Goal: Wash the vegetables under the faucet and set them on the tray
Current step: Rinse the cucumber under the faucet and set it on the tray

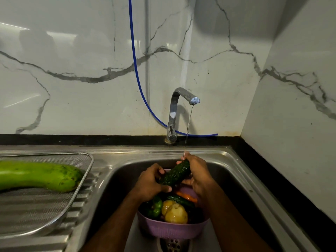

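The step in hand is the wash: both hands hold 1 dark green cucumber (175, 173) over the sink (227, 164), above a purple colander (171, 229) that sits in the basin. The left hand (148, 184) is curled round the lower, nearer end of the cucumber, thumb across its underside; the right hand (197, 172) is wrapped round the upper, farther end, fingers behind it. The cucumber's long axis runs diagonally, from low at the left and near to high at the right and away, with the raised end pointing up toward the stream. A thin stream of water falls from the faucet (183, 99) and lands at the raised end, by the right hand's fingers. The colander holds further vegetables: a green pepper (156, 206), a yellowish potato (175, 212), an orange carrot (187, 196) and another dark cucumber, apparently not yet washed. On the mesh tray (45, 211), set on the drainboard at the left, lies 1 pale green bottle gourd (38, 176). The next move probably calls for turning the cucumber under the stream so that all sides are rinsed, then carrying it left to the tray and laying it beside the gourd.
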